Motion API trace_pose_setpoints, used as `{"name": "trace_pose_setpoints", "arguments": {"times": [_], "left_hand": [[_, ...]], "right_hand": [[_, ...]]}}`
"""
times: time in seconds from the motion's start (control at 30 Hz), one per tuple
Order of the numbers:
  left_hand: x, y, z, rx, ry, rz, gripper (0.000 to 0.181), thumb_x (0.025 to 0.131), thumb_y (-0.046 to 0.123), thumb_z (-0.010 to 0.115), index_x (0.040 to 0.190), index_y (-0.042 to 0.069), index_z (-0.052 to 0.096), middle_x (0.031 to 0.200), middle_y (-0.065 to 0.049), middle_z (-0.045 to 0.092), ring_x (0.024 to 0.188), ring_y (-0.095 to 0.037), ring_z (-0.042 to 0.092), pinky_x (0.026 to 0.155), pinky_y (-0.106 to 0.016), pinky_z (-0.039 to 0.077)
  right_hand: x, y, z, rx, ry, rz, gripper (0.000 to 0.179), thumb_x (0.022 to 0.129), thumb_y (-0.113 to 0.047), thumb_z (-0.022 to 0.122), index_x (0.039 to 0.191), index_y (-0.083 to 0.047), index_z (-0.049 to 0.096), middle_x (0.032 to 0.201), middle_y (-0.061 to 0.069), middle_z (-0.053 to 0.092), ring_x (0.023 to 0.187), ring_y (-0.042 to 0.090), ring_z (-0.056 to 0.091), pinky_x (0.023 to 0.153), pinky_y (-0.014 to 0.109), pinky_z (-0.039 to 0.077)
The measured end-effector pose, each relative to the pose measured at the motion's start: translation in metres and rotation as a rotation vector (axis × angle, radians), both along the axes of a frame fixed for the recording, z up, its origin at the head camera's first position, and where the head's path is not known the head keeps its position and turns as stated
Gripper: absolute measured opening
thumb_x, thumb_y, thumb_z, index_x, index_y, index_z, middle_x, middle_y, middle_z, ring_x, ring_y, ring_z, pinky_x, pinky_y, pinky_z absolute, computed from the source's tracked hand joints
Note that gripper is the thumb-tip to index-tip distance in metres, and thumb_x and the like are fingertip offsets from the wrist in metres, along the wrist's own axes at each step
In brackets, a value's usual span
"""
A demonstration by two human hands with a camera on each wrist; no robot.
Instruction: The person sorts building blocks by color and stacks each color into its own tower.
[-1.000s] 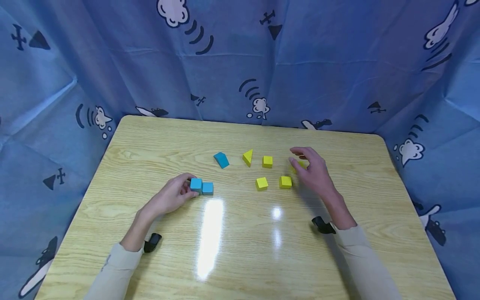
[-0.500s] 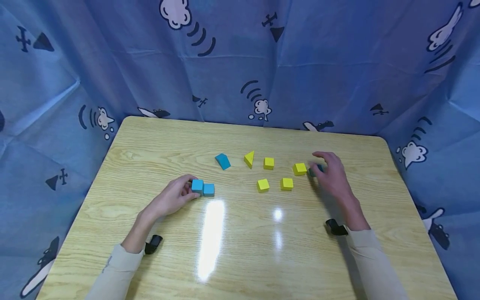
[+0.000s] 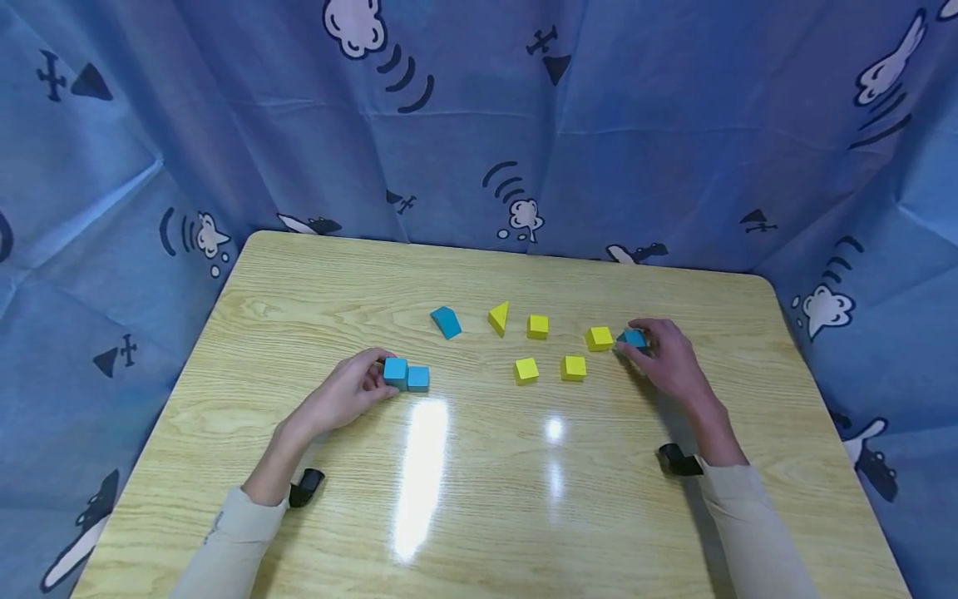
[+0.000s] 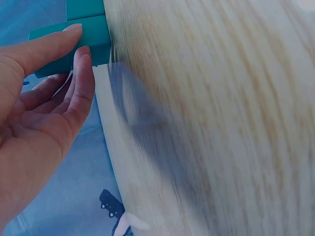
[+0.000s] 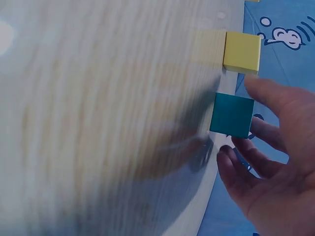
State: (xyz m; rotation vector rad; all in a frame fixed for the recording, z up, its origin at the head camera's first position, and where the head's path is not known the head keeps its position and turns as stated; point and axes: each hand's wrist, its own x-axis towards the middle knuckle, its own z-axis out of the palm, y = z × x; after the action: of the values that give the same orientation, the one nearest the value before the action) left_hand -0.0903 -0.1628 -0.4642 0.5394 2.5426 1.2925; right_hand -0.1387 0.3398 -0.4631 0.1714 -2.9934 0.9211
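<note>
My left hand (image 3: 346, 393) holds a blue block (image 3: 396, 372) on the table's left half. In the left wrist view, its thumb lies along the face of that block (image 4: 91, 42), with fingers behind. A smaller-looking blue block (image 3: 418, 378) stands against its right side. On the right half, my right hand (image 3: 674, 359) is around another blue block (image 3: 633, 339). The right wrist view shows its thumb and fingertips spread on either side of this block (image 5: 232, 115), with gaps between. A yellow cube (image 3: 599, 339) sits just left of it.
More yellow cubes (image 3: 537, 326), (image 3: 526, 371), (image 3: 573, 368) and a yellow triangular block (image 3: 498, 319) lie mid-table. A blue angled block (image 3: 446, 323) lies farther left. The wooden table (image 3: 509, 516) meets a blue patterned curtain (image 3: 449, 166) at the back and sides.
My right hand has moved right, away from the yellow cube and over to the blue block, its fingers lowering around it. The left hand stays on its block.
</note>
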Motion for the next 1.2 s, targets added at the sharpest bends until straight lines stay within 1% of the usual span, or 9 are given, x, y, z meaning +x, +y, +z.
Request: {"name": "trace_pose_setpoints", "arguments": {"times": [0.07, 0.13, 0.23, 0.37, 0.6, 0.8, 0.9, 1.03, 1.2], "left_hand": [[0.000, 0.000, 0.000, 0.003, 0.000, 0.000, 0.043, 0.094, 0.000, 0.073, 0.133, -0.008, 0.056, 0.096, -0.010, 0.063, 0.082, -0.018, 0.061, 0.069, -0.028, 0.053], [0.000, 0.000, 0.000, 0.005, -0.001, 0.002, 0.043, 0.094, -0.001, 0.073, 0.133, -0.008, 0.056, 0.096, -0.010, 0.064, 0.082, -0.019, 0.062, 0.070, -0.029, 0.053], [0.000, 0.000, 0.001, 0.003, -0.003, 0.005, 0.043, 0.094, -0.001, 0.072, 0.133, -0.009, 0.056, 0.096, -0.010, 0.064, 0.083, -0.019, 0.063, 0.070, -0.029, 0.053], [0.000, 0.000, 0.000, -0.005, -0.006, 0.006, 0.043, 0.095, 0.000, 0.072, 0.134, -0.008, 0.056, 0.096, -0.010, 0.064, 0.083, -0.019, 0.063, 0.070, -0.030, 0.053], [0.000, 0.000, 0.002, 0.002, -0.018, 0.009, 0.045, 0.093, 0.002, 0.075, 0.134, -0.006, 0.057, 0.095, -0.008, 0.063, 0.081, -0.018, 0.062, 0.069, -0.029, 0.053], [-0.001, 0.000, 0.000, 0.017, 0.001, -0.001, 0.042, 0.094, 0.005, 0.075, 0.131, -0.005, 0.059, 0.094, -0.007, 0.065, 0.080, -0.016, 0.060, 0.067, -0.027, 0.051], [-0.001, 0.000, 0.000, 0.018, 0.005, 0.000, 0.040, 0.094, 0.005, 0.075, 0.129, -0.004, 0.060, 0.093, -0.007, 0.065, 0.079, -0.016, 0.059, 0.066, -0.027, 0.050], [-0.001, 0.001, 0.000, 0.016, -0.009, 0.002, 0.039, 0.095, 0.005, 0.075, 0.130, -0.003, 0.059, 0.094, -0.006, 0.064, 0.079, -0.017, 0.060, 0.067, -0.028, 0.051], [-0.001, 0.002, 0.002, 0.017, -0.030, -0.005, 0.040, 0.096, 0.006, 0.073, 0.132, -0.003, 0.057, 0.095, -0.007, 0.064, 0.080, -0.017, 0.061, 0.068, -0.030, 0.052]], "right_hand": [[0.001, 0.000, 0.000, 0.003, -0.036, -0.001, 0.049, 0.098, -0.016, 0.072, 0.136, 0.009, 0.054, 0.130, 0.032, 0.052, 0.107, 0.043, 0.053, 0.091, 0.059, 0.050], [0.002, 0.000, 0.000, -0.003, -0.061, 0.001, 0.050, 0.097, -0.011, 0.074, 0.137, 0.009, 0.053, 0.130, 0.032, 0.051, 0.110, 0.046, 0.055, 0.094, 0.061, 0.051], [0.003, 0.000, 0.000, -0.005, -0.073, 0.002, 0.049, 0.095, -0.002, 0.073, 0.138, 0.008, 0.051, 0.127, 0.031, 0.051, 0.111, 0.048, 0.058, 0.095, 0.061, 0.051], [0.005, 0.000, 0.000, -0.010, -0.048, 0.003, 0.045, 0.095, 0.001, 0.072, 0.135, 0.009, 0.053, 0.123, 0.030, 0.052, 0.110, 0.049, 0.059, 0.095, 0.061, 0.051], [0.007, -0.002, 0.004, -0.045, -0.014, -0.023, 0.039, 0.096, 0.002, 0.070, 0.132, 0.009, 0.056, 0.123, 0.030, 0.053, 0.114, 0.048, 0.058, 0.097, 0.060, 0.051], [0.009, -0.006, 0.011, -0.076, 0.051, -0.017, 0.037, 0.095, 0.001, 0.072, 0.129, 0.009, 0.059, 0.123, 0.027, 0.055, 0.115, 0.045, 0.058, 0.096, 0.056, 0.052], [0.009, -0.011, 0.015, -0.094, 0.078, -0.006, 0.038, 0.095, -0.001, 0.073, 0.129, 0.007, 0.059, 0.122, 0.025, 0.055, 0.114, 0.043, 0.059, 0.095, 0.055, 0.053], [0.010, -0.021, 0.021, -0.118, 0.099, 0.009, 0.038, 0.094, -0.001, 0.074, 0.129, 0.006, 0.060, 0.122, 0.024, 0.055, 0.114, 0.041, 0.059, 0.095, 0.055, 0.053], [0.010, -0.036, 0.027, -0.147, 0.096, 0.035, 0.039, 0.094, 0.000, 0.074, 0.129, 0.005, 0.060, 0.123, 0.022, 0.056, 0.115, 0.040, 0.059, 0.095, 0.055, 0.052]]}}
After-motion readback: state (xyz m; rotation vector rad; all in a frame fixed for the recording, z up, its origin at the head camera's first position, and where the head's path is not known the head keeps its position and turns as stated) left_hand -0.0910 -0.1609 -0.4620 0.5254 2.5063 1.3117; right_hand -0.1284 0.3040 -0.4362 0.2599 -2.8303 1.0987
